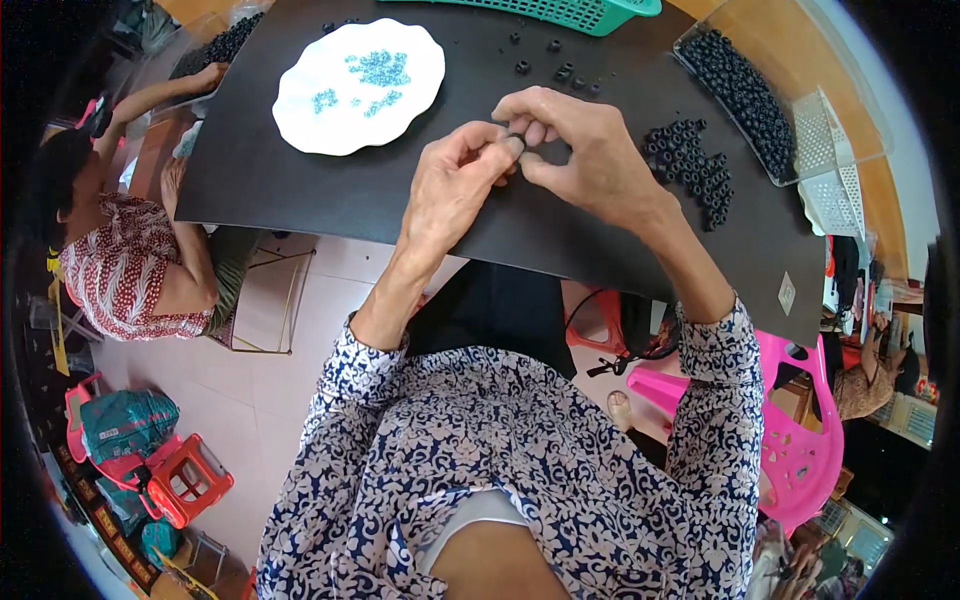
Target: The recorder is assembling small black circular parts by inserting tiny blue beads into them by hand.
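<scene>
Head view: small black piece (516, 140) between both hands' fingertips
Left hand (448, 190): thumb and forefinger pinching it
Right hand (605, 150): fingers curled narrowly around it; contact unclear
Scalloped white plate (300, 130): left of the fingers
Loose black ring-shaped pieces (690, 168): right of them

Dark table (350, 190): scalloped white plate (335, 135) left, green basket (560, 12) far side, small black pieces (690, 165) heaped right.

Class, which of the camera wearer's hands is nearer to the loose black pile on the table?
Right. The right hand is just left of the black pile; the left hand is farther left.
</scene>
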{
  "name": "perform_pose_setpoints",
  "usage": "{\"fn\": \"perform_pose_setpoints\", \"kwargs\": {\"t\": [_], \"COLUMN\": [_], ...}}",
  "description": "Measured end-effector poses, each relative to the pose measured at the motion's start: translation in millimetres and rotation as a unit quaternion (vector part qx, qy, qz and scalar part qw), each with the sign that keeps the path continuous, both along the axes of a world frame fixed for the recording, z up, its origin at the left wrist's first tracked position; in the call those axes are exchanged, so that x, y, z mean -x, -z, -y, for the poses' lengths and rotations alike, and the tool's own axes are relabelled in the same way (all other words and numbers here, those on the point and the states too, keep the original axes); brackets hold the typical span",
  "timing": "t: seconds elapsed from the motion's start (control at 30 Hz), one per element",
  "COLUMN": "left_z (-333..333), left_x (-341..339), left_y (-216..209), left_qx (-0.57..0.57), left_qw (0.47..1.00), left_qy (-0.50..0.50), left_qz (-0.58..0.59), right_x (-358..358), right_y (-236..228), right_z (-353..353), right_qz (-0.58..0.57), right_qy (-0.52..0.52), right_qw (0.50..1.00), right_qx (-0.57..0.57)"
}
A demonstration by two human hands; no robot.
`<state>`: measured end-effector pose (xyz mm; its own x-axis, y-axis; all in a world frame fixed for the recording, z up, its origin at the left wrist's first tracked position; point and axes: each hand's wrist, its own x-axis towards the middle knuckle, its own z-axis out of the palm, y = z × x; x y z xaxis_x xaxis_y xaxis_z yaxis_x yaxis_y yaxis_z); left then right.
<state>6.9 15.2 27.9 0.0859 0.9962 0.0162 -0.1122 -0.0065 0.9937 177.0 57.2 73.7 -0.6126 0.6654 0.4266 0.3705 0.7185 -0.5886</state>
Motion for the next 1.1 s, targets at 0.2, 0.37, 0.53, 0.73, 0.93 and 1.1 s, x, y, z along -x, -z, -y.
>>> {"fn": "perform_pose_setpoints", "kwargs": {"t": [0.2, 0.37, 0.53, 0.73, 0.93, 1.1], "left_z": [0, 1, 2, -5, -4, 5], "left_x": [1, 2, -1, 3, 12, 10], "left_y": [9, 11, 11, 13, 23, 15], "left_qx": [0.04, 0.063, 0.061, 0.077, 0.048, 0.041], "left_qw": [0.982, 0.95, 0.962, 0.983, 0.989, 0.996], "left_qy": [0.068, 0.114, 0.093, 0.083, 0.085, 0.079], "left_qz": [0.172, 0.285, 0.25, 0.144, 0.112, -0.024], "right_x": [-5, -12, -11, -17, -11, -1], "right_y": [4, 10, 11, 21, 27, 23], "right_z": [13, 16, 12, 2, -29, -99], "right_qz": [-0.038, -0.072, -0.045, -0.082, -0.08, 0.026], "right_qy": [0.034, 0.057, 0.036, -0.014, 0.074, 0.146], "right_qw": [0.999, 0.995, 0.998, 0.99, 0.97, 0.989], "right_qx": [0.01, 0.046, 0.026, 0.115, 0.216, -0.027]}}
